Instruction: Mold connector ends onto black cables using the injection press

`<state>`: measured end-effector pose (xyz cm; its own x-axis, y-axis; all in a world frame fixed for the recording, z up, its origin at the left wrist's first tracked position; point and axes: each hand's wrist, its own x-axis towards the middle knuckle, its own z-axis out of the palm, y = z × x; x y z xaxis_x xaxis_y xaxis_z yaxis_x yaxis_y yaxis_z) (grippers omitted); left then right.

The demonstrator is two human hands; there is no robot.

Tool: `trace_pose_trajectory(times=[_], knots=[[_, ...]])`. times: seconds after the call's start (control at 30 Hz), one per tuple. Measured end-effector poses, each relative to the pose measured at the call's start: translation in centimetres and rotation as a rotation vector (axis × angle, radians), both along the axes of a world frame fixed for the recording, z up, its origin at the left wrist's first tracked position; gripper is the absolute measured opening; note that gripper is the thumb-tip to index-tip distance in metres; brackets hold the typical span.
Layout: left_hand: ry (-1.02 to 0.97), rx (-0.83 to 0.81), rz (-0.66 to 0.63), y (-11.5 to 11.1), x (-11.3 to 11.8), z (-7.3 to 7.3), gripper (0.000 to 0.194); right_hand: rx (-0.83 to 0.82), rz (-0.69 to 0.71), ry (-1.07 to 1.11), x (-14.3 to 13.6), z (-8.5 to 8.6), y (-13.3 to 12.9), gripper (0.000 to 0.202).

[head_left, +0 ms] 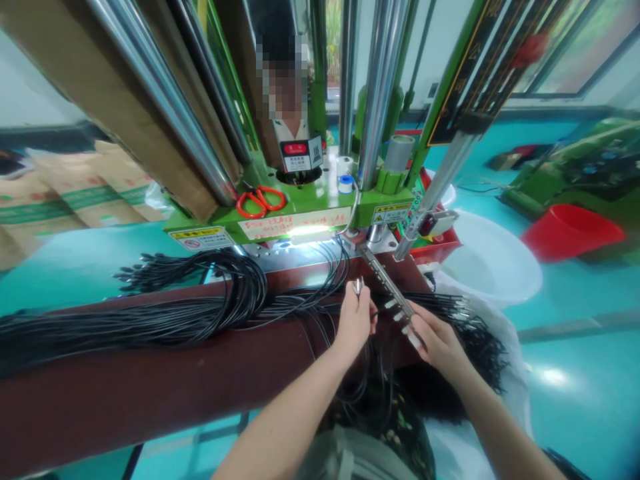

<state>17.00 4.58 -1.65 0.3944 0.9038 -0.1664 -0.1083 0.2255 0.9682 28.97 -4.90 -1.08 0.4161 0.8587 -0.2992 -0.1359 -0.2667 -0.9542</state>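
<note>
Over the brown surface (200,380), near side of the green machine (300,199): left hand (354,319) closed in a pinch on a small metal piece (358,286); right hand (443,341) curled round the near end of a metal bar (384,277). Step seems piece-by-piece work along the bar; next calls for holding it steady.

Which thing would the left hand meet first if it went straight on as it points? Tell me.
Probably the bar ahead of the left hand, though depth is unclear; it might pass above it toward the machine.

公司 (466,72) on black panel (463,80), prohibition sign (191,244) on yellow-topped label (210,239), red writing (265,225) on white strip (320,219) (illegible)
</note>
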Motion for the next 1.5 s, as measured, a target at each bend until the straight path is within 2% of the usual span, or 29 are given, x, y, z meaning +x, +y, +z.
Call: trace_pose_trajectory(times=[0.07, 0.23, 0.37, 0.6, 0.8, 0.9, 0.97, 1.03, 1.1, 1.13, 1.27, 1.5], knots=[[0.004, -0.040, -0.028, 0.3, -0.2, 0.2, 0.027, -0.016, -0.002, 0.010, 0.1, 0.1, -0.1, 0.058], [-0.064, -0.245, -0.218, 0.7, -0.6, 0.8, 0.029, -0.047, -0.025, 0.005, 0.3, 0.5, -0.2, 0.061], [-0.072, -0.266, -0.285, 0.7, -0.7, 1.0, 0.029, -0.056, -0.018, -0.016, 0.3, 0.8, -0.2, 0.056], [0.013, -0.281, -0.308, 1.0, -0.8, 1.0, 0.026, -0.041, 0.066, -0.002, 0.8, 0.6, -0.4, 0.056], [0.026, -0.243, -0.307, 1.1, -0.9, 0.9, 0.024, 0.029, 0.220, -0.061, 1.5, -0.4, -0.5, 0.049], [0.010, -0.151, -0.281, 1.1, -0.6, 0.5, 0.025, 0.019, 0.178, -0.067, 1.2, -0.2, -0.4, 0.049], [-0.056, -0.061, -0.191, 1.3, -0.6, 0.6, 0.025, -0.007, 0.137, -0.052, 1.0, 0.1, -0.4, 0.049], [-0.183, -0.025, -0.024, 1.5, -0.8, 1.0, 0.026, -0.029, 0.121, -0.031, 1.0, 0.4, -0.5, 0.050], [-0.324, -0.085, 0.090, 1.6, -1.1, 1.7, 0.029, -0.042, 0.094, -0.009, 1.0, 0.5, -0.5, 0.050], [-0.375, -0.138, 0.098, 1.7, -1.3, 1.9, 0.032, -0.050, 0.077, 0.001, 1.0, 0.5, -0.5, 0.051], [-0.395, -0.320, -0.023, 1.3, -1.5, 2.3, 0.034, -0.063, 0.022, 0.018, 1.0, 0.6, -0.4, 0.053], [-0.216, -0.257, -0.159, 1.2, -1.1, 0.9, 0.029, -0.058, 0.106, -0.029, 0.8, 0.8, -0.6, 0.056]])
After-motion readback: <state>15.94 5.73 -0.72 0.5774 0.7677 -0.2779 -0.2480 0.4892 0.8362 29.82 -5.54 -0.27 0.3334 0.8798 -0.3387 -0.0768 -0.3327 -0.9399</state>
